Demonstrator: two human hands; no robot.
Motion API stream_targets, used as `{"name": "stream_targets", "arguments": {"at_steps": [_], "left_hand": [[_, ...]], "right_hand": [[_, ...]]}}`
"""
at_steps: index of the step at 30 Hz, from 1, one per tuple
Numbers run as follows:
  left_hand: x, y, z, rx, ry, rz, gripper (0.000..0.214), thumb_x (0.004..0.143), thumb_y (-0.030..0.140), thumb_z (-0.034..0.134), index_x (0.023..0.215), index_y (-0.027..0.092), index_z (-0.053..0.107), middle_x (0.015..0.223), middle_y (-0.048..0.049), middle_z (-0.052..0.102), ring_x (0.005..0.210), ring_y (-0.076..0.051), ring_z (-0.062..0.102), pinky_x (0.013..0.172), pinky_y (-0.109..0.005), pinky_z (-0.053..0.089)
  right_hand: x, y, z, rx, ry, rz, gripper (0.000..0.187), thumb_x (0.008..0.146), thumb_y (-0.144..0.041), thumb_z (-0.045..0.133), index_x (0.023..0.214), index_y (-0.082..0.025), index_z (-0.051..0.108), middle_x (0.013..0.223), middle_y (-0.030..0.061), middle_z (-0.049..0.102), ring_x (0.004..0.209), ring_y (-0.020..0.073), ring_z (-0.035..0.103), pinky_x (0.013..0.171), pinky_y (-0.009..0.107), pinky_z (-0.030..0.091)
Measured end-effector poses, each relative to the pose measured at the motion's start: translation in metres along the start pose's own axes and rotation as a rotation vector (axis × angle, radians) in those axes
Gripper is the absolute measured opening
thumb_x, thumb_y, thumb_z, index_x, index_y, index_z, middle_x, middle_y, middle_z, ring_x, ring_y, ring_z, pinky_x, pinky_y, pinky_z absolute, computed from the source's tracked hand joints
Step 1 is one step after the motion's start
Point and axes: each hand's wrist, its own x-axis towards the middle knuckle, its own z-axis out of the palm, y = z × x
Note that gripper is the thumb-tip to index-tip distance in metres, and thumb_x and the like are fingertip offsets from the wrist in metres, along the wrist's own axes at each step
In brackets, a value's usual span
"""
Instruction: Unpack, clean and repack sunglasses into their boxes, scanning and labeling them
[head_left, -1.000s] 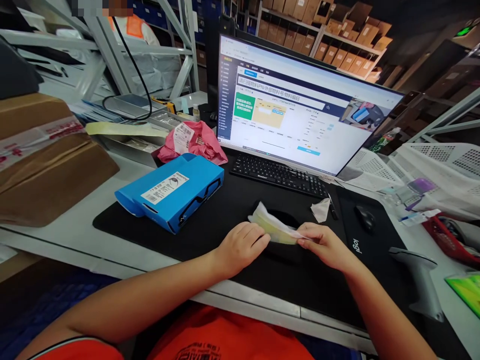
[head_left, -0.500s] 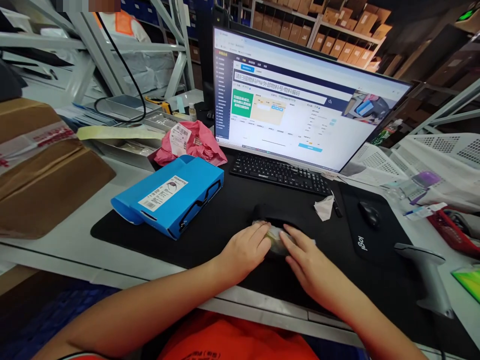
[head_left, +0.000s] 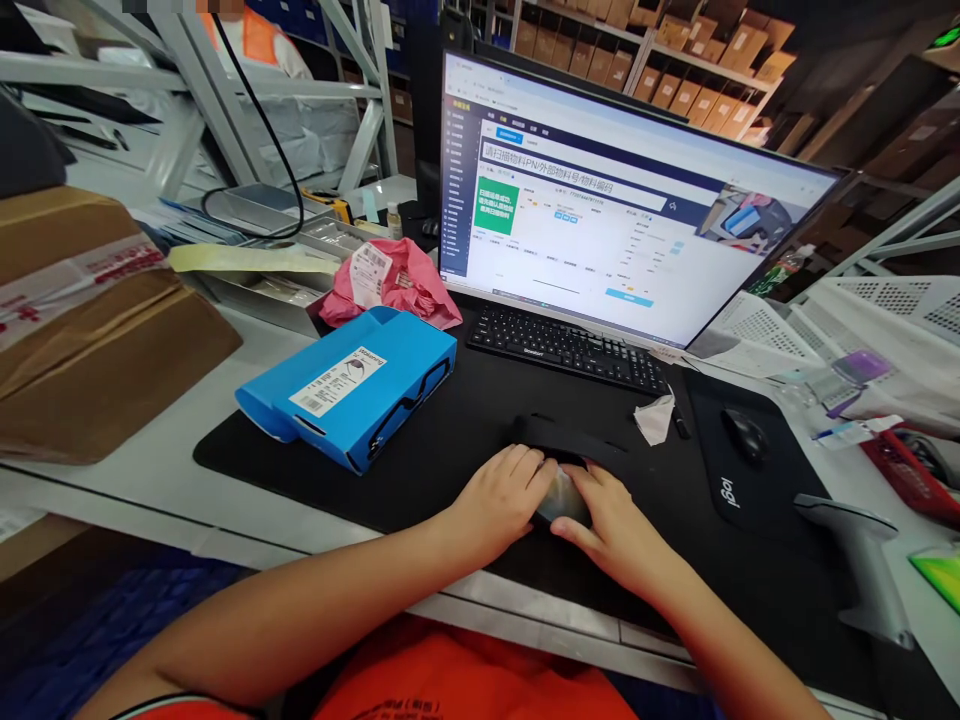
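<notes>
Both hands are on a black item with a curved band (head_left: 574,434) and a shiny, see-through part (head_left: 564,497) at the front, low over the black desk mat (head_left: 442,455). Its exact kind cannot be made out, since my fingers cover much of it. My left hand (head_left: 504,495) grips its left side with bent fingers. On the other side my right hand (head_left: 611,515) is curled around it, the thumb along the near edge. To the left lies a blue box (head_left: 352,385) with a white label picturing dark eyewear; its left end flap stands out.
Behind the mat are a keyboard (head_left: 562,345) and a lit monitor (head_left: 577,220). Crumpled pink wrapping (head_left: 397,285) lies behind the blue box. A taped carton (head_left: 97,340) stands left. At right are a mouse (head_left: 744,435), a paper scrap (head_left: 655,418) and a handheld scanner (head_left: 859,560).
My right hand has turned and closed more around the black item's right side, its thumb now nearer me. My left fingers have shifted slightly. The whole view has moved a little.
</notes>
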Motion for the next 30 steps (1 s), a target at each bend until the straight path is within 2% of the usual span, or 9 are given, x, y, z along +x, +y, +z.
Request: {"name": "stream_targets", "arguments": {"at_steps": [5,10,14,16,18,21,24,27,30], "left_hand": [[0.003,-0.006,-0.003,-0.056,0.019,-0.027,0.087,0.062,0.021,0.090,0.135,0.014,0.044,0.137,-0.0198,0.055,0.127,-0.035,0.056,0.105,-0.048,0.051],[0.009,-0.009,-0.011,-0.055,0.006,0.006,0.087,0.061,0.026,0.093,0.132,0.013,0.045,0.129,-0.0171,0.062,0.118,-0.033,0.062,0.100,-0.045,0.054],[0.010,-0.012,-0.013,-0.061,0.005,0.045,0.085,0.061,0.028,0.094,0.130,0.013,0.047,0.124,-0.0143,0.064,0.112,-0.031,0.064,0.095,-0.043,0.055],[0.009,-0.012,-0.014,-0.063,0.010,0.068,0.082,0.062,0.030,0.093,0.128,0.013,0.048,0.121,-0.0134,0.065,0.108,-0.031,0.064,0.092,-0.043,0.055],[0.007,-0.009,-0.015,-0.045,0.016,0.084,0.079,0.065,0.032,0.092,0.127,0.011,0.049,0.117,-0.0139,0.065,0.106,-0.031,0.065,0.090,-0.043,0.056],[0.004,-0.003,-0.016,0.010,0.026,0.107,0.076,0.067,0.034,0.090,0.125,0.009,0.049,0.113,-0.0146,0.065,0.103,-0.032,0.065,0.088,-0.044,0.056],[0.002,0.005,-0.017,0.070,0.042,0.150,0.073,0.069,0.033,0.088,0.126,0.009,0.049,0.112,-0.0143,0.066,0.102,-0.031,0.064,0.091,-0.044,0.055],[0.001,0.010,-0.015,0.110,0.064,0.198,0.063,0.077,0.030,0.080,0.127,0.009,0.048,0.113,-0.0151,0.067,0.104,-0.030,0.065,0.096,-0.045,0.053],[-0.001,0.013,-0.012,0.121,0.072,0.206,0.063,0.079,0.031,0.078,0.129,0.008,0.048,0.113,-0.0159,0.067,0.103,-0.031,0.065,0.096,-0.045,0.053]], "right_hand": [[0.015,-0.005,-0.010,-0.063,-0.043,0.016,0.041,0.099,-0.048,0.053,0.125,-0.016,0.058,0.123,0.0174,0.065,0.112,0.0338,0.063,0.095,0.047,0.051],[0.020,-0.007,-0.020,-0.069,-0.097,0.099,0.041,0.101,-0.047,0.049,0.119,-0.014,0.061,0.112,0.0166,0.069,0.103,0.0321,0.066,0.088,0.041,0.050],[0.023,0.000,-0.026,0.048,-0.140,0.105,0.047,0.100,-0.051,0.047,0.127,-0.015,0.061,0.118,0.0165,0.070,0.107,0.0310,0.067,0.090,0.040,0.050],[0.027,0.005,-0.027,0.155,-0.095,0.073,0.049,0.101,-0.051,0.046,0.131,-0.016,0.060,0.128,0.0160,0.067,0.117,0.0299,0.064,0.098,0.041,0.048],[0.030,0.006,-0.027,0.241,-0.025,0.057,0.047,0.102,-0.051,0.043,0.126,-0.016,0.063,0.127,0.0151,0.068,0.119,0.0287,0.063,0.101,0.040,0.047],[0.031,0.002,-0.024,0.259,0.034,0.090,0.049,0.103,-0.052,0.036,0.100,-0.017,0.070,0.107,0.0126,0.074,0.102,0.0278,0.068,0.090,0.038,0.049],[0.026,-0.005,-0.020,0.249,0.073,0.171,0.056,0.103,-0.055,0.032,0.082,-0.017,0.068,0.086,0.0098,0.073,0.082,0.0253,0.067,0.075,0.034,0.047],[0.021,-0.007,-0.016,0.262,0.054,0.176,0.060,0.103,-0.058,0.030,0.078,-0.016,0.067,0.079,0.0077,0.071,0.073,0.0226,0.064,0.069,0.031,0.043],[0.025,-0.006,-0.013,0.263,0.057,0.168,0.058,0.102,-0.059,0.033,0.082,-0.017,0.067,0.080,0.0075,0.071,0.074,0.0219,0.063,0.070,0.031,0.043]]}}
